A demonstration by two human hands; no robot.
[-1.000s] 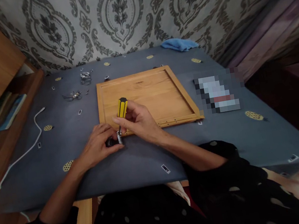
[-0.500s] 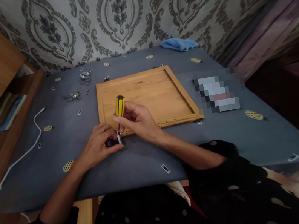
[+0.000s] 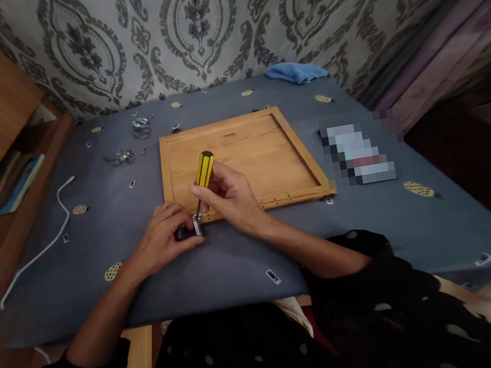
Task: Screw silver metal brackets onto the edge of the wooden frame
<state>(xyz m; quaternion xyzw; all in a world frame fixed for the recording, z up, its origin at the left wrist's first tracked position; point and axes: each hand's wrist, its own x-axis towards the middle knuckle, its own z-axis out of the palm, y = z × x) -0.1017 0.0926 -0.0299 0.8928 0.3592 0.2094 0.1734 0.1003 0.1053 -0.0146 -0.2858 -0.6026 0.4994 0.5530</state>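
My right hand grips a screwdriver with a yellow and black handle, its shaft slanting down and its top leaning right. The tip meets a small silver metal hinge at the near left corner of a framed wooden panel. Fingers and thumb of my left hand close round the hinge from the left and hide part of it. Whether a screw sits under the tip is too small to tell. The panel lies flat, with several small holes along its near edge.
Loose metal parts and another metal fitting lie at the back left of the cloth-covered table. A white cable runs along the left. A blue cloth is at the back right; a blurred-out object lies right of the panel.
The screwdriver's handle has tipped to the right, and my right hand has shifted slightly right with it. My left hand stays in place at the hinge.
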